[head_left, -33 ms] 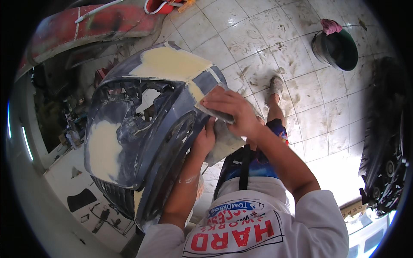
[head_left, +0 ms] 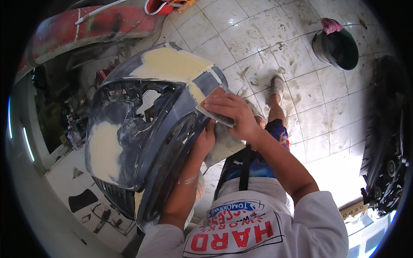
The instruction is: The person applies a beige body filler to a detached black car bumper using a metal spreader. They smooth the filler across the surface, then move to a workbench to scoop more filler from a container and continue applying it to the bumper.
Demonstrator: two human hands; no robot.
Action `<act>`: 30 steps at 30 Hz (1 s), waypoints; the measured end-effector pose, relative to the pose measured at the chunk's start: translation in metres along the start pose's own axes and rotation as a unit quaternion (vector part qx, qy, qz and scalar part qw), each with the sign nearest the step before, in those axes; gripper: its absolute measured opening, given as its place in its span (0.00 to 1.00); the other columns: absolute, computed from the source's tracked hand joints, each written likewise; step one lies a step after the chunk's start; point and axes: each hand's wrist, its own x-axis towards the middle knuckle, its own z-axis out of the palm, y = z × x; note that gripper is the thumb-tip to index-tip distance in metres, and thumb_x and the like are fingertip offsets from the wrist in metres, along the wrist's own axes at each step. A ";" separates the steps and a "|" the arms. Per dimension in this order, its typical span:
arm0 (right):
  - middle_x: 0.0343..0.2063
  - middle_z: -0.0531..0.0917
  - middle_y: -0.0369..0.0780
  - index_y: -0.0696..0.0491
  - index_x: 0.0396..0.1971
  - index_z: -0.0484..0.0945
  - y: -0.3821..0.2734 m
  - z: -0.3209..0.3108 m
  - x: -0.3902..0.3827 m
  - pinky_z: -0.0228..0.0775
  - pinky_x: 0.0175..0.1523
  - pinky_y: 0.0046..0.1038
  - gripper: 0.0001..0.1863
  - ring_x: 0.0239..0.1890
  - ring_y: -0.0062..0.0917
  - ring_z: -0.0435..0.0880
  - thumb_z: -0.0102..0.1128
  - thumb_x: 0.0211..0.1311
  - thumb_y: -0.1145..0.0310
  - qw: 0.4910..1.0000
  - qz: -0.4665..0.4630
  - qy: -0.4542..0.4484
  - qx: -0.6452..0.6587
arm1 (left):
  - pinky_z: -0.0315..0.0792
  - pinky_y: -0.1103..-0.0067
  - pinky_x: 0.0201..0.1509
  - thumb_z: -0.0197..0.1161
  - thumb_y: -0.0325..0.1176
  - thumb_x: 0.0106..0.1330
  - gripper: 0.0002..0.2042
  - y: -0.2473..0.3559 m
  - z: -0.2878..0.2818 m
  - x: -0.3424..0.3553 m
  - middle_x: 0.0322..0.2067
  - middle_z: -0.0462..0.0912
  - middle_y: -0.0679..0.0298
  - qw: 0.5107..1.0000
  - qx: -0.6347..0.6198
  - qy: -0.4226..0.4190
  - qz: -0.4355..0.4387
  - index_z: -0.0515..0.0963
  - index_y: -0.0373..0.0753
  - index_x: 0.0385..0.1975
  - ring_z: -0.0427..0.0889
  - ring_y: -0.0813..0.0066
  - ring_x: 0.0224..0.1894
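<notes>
A dark grey car bumper (head_left: 165,114) stands in front of me on the left, with cream filler patches (head_left: 172,63) on its surface. My right hand (head_left: 232,112) presses a folded piece of sandpaper (head_left: 215,117) against the bumper's right corner, its fingers closed over the sheet. Just under that corner, my left hand (head_left: 207,136) grips the bumper's edge; the thumb shows and most of the other fingers are hidden. A narrow filler strip (head_left: 196,91) lies right beside the sandpaper.
A dark bucket (head_left: 335,49) with a pink cloth (head_left: 331,26) over its rim stands far right on the dirty tiled floor (head_left: 297,56). A red painted panel (head_left: 103,26) lies far left. Dark parts (head_left: 385,167) line the right side. My foot (head_left: 277,85) is on the tiles.
My right hand and the sandpaper have shifted very slightly over the bumper's corner. The left hand stays at the edge.
</notes>
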 end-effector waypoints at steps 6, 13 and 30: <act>0.55 0.87 0.36 0.49 0.58 0.86 -0.002 0.014 -0.040 0.74 0.61 0.40 0.39 0.60 0.40 0.83 0.63 0.37 0.86 0.999 0.034 -0.001 -0.012 | 0.71 0.57 0.66 0.60 0.31 0.76 0.18 -0.010 -0.019 0.003 0.58 0.82 0.43 0.993 0.078 -0.080 0.033 0.78 0.36 0.63 0.80 0.40 0.60; 0.55 0.87 0.39 0.52 0.57 0.86 0.001 -0.019 -0.025 0.73 0.63 0.41 0.36 0.60 0.40 0.83 0.60 0.42 0.89 0.997 0.048 0.067 0.003 | 0.70 0.60 0.65 0.57 0.27 0.75 0.09 -0.001 -0.024 0.004 0.51 0.84 0.49 0.992 0.077 -0.096 0.001 0.82 0.40 0.50 0.81 0.46 0.57; 0.57 0.87 0.35 0.48 0.57 0.87 -0.011 0.027 -0.059 0.70 0.61 0.38 0.39 0.57 0.37 0.81 0.68 0.35 0.84 0.999 0.028 0.024 -0.010 | 0.72 0.62 0.64 0.62 0.29 0.73 0.14 -0.034 -0.019 -0.008 0.52 0.86 0.49 0.996 0.041 -0.065 0.043 0.82 0.37 0.56 0.82 0.48 0.57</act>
